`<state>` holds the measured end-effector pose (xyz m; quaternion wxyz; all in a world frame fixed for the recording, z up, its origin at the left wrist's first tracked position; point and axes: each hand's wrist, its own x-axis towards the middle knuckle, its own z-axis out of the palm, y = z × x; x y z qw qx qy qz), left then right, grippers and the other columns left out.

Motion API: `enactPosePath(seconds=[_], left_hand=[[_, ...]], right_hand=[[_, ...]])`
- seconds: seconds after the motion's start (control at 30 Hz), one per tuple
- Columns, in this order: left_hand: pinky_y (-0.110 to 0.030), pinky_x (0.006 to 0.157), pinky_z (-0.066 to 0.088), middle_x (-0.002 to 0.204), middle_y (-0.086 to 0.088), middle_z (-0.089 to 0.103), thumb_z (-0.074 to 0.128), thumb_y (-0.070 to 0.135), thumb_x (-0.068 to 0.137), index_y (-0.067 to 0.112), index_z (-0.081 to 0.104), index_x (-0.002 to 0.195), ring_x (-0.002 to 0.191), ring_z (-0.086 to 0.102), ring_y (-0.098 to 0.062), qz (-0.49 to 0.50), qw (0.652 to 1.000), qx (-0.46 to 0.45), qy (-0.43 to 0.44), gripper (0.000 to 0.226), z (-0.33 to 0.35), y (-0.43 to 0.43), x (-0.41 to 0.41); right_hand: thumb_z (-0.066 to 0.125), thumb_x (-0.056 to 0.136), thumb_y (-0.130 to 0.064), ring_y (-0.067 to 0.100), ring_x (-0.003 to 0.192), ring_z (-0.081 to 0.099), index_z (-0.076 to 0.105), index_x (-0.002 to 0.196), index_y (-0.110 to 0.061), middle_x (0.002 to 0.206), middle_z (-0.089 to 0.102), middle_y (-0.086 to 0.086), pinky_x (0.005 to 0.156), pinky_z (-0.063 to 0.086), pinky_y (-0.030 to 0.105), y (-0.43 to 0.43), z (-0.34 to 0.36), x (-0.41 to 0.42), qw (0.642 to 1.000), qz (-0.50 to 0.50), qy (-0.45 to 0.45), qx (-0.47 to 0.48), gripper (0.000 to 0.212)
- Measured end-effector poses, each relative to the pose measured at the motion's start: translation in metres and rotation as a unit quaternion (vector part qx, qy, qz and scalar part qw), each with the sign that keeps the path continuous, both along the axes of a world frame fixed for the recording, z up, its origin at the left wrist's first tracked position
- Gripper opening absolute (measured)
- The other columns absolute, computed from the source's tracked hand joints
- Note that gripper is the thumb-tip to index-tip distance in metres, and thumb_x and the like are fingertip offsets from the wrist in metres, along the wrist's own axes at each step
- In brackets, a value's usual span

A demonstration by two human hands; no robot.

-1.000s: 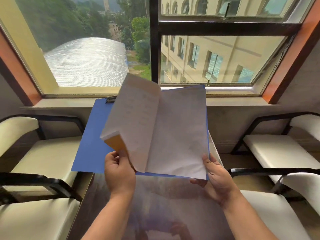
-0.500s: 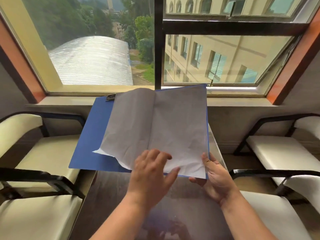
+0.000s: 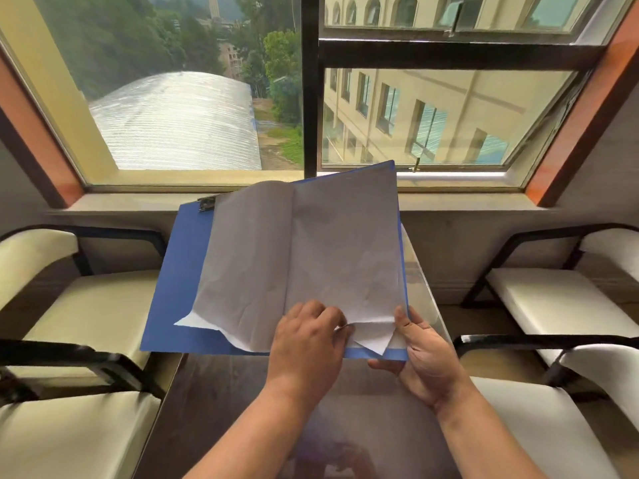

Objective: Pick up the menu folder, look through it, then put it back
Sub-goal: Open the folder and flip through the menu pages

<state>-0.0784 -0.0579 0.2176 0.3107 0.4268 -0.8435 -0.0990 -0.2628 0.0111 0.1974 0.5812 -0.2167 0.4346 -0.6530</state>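
The blue menu folder [image 3: 179, 281] is held open in the air above the table, with white pages [image 3: 332, 257] spread across it and a black clip [image 3: 205, 203] at its top left corner. My right hand [image 3: 423, 354] grips the folder's lower right corner from below, thumb on the pages. My left hand [image 3: 307, 344] pinches the lower corner of the right-hand page, which is lifted and folded up a little. The left-hand page lies flat, its lower corner creased.
A dark glossy table [image 3: 224, 409] lies under my arms. Cream chairs with black arms stand at the left [image 3: 83, 312] and at the right [image 3: 560, 299]. A large window [image 3: 311, 98] with a sill is straight ahead.
My left hand let go of the turned page, which dropped flat to the left. The hand then crossed to the right and pinched the corner of the right-hand page.
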Motion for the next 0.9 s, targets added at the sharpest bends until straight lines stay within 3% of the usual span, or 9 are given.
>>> enactPosePath(seconds=[0.1,0.23,0.4,0.47,0.53,0.6,0.77,0.83,0.9], left_hand=[[-0.043,0.071,0.054,0.081,-0.002,0.067,0.075,0.028,0.091,0.017,0.069,0.084,0.080,0.064,-0.032,0.015,0.999,0.000,0.037,0.014,-0.002,-0.003,0.002],[-0.035,0.065,0.044,0.075,0.011,0.061,0.063,0.032,0.100,0.027,0.060,0.086,0.071,0.057,-0.012,0.079,0.975,0.096,0.183,0.015,-0.003,-0.009,0.016],[-0.041,0.059,0.058,0.077,-0.002,0.069,0.055,0.044,0.104,0.027,0.057,0.093,0.066,0.065,-0.021,0.152,0.862,0.269,0.402,0.021,-0.004,-0.018,0.038],[-0.030,0.048,0.056,0.077,-0.008,0.066,0.052,0.040,0.106,0.022,0.054,0.094,0.059,0.061,-0.018,0.200,0.815,0.305,0.450,0.021,-0.007,-0.026,0.048],[-0.030,0.046,0.053,0.083,-0.010,0.065,0.051,0.040,0.106,0.022,0.054,0.096,0.063,0.059,-0.019,0.236,0.785,0.328,0.470,0.021,-0.011,-0.031,0.057],[-0.031,0.050,0.051,0.093,-0.006,0.069,0.057,0.052,0.100,0.024,0.057,0.104,0.070,0.062,-0.020,0.240,0.791,0.328,0.457,0.028,-0.017,-0.032,0.063],[-0.027,0.066,0.045,0.103,0.002,0.060,0.085,0.067,0.067,0.018,0.046,0.117,0.088,0.058,-0.009,0.293,0.797,0.347,0.398,0.080,-0.028,-0.035,0.069],[-0.038,0.070,0.054,0.109,-0.003,0.059,0.088,0.065,0.064,0.019,0.041,0.119,0.092,0.058,-0.019,0.332,0.740,0.408,0.419,0.086,-0.030,-0.040,0.071],[-0.041,0.065,0.058,0.114,-0.009,0.059,0.091,0.061,0.062,0.015,0.048,0.121,0.100,0.060,-0.028,0.335,0.648,0.485,0.483,0.086,-0.031,-0.046,0.075]], right_hand=[[0.063,0.094,-0.039,0.035,0.092,0.081,0.078,0.122,-0.026,0.115,0.082,0.013,0.050,0.066,0.043,0.000,-0.002,-0.003,1.000,-0.004,-0.002,-0.003,0.035],[0.059,0.098,-0.035,0.035,0.088,0.081,0.072,0.132,-0.018,0.115,0.081,0.015,0.050,0.067,0.044,-0.001,-0.005,-0.014,1.000,-0.009,-0.021,-0.008,0.040],[0.054,0.106,-0.035,0.036,0.103,0.080,0.073,0.133,-0.024,0.129,0.077,0.014,0.053,0.068,0.044,0.001,-0.005,-0.022,1.000,-0.015,-0.024,-0.013,0.034],[0.054,0.104,-0.036,0.035,0.103,0.079,0.074,0.132,-0.026,0.131,0.077,0.013,0.053,0.068,0.044,0.001,-0.005,-0.025,0.999,-0.017,-0.025,-0.015,0.035],[0.054,0.103,-0.036,0.035,0.106,0.079,0.073,0.132,-0.029,0.132,0.077,0.011,0.053,0.068,0.044,0.001,-0.005,-0.027,0.999,-0.017,-0.028,-0.017,0.035],[0.054,0.103,-0.036,0.036,0.109,0.078,0.072,0.133,-0.030,0.133,0.076,0.011,0.054,0.068,0.045,0.000,-0.006,-0.028,0.999,-0.017,-0.032,-0.014,0.036],[0.054,0.104,-0.035,0.038,0.107,0.078,0.071,0.135,-0.027,0.133,0.076,0.014,0.053,0.068,0.046,-0.004,-0.005,-0.026,0.999,-0.011,-0.031,-0.014,0.036],[0.054,0.104,-0.034,0.039,0.105,0.078,0.071,0.135,-0.025,0.131,0.076,0.015,0.052,0.067,0.046,-0.006,-0.005,-0.026,0.999,-0.007,-0.028,-0.017,0.036],[0.054,0.105,-0.034,0.039,0.104,0.078,0.070,0.136,-0.024,0.131,0.076,0.015,0.052,0.067,0.045,-0.008,-0.006,-0.026,0.999,-0.004,-0.026,-0.019,0.036]])
